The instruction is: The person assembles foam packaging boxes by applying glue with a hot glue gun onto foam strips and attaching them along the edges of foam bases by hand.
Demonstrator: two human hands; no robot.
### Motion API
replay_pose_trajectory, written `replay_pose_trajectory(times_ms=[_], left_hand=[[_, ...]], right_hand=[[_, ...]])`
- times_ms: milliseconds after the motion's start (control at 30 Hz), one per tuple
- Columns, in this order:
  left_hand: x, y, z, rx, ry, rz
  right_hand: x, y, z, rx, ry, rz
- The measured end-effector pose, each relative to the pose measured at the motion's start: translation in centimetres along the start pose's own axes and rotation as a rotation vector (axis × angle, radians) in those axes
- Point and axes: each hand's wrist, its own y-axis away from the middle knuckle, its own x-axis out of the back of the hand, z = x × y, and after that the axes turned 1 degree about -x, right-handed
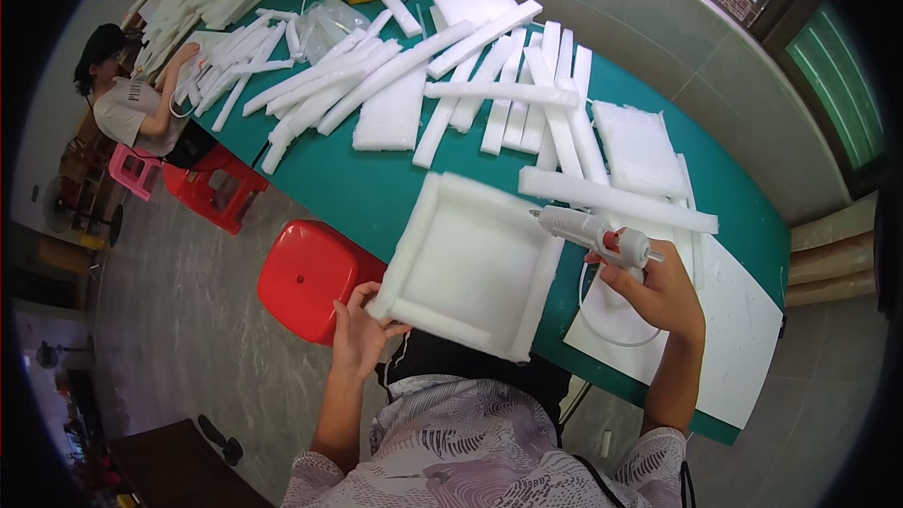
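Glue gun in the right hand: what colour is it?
White, with a red trigger part; the head view shows the glue gun.

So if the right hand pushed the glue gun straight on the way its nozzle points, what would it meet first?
Probably the foam tray's right wall: the right hand aims the glue gun leftward at its top right corner, though depth is unclear.

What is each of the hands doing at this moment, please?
Left hand: closed on the near corner of the white foam tray.
Right hand: closed around the white glue gun, nozzle toward the tray's far edge.
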Motion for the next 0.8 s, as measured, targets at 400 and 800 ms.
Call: replay_pose_trajectory(times_ms=[400, 800], left_hand=[[2.1, -3.1, 2.4, 0.149, -0.335, -0.077], [11.1, 6.6, 6.2, -0.279, -0.096, 0.369]], right_hand=[[-0.4, 1.6, 0.1, 0.027, 0.222, 0.111], [-7.6, 0.9, 3.7, -0.040, 0.445, 0.076]])
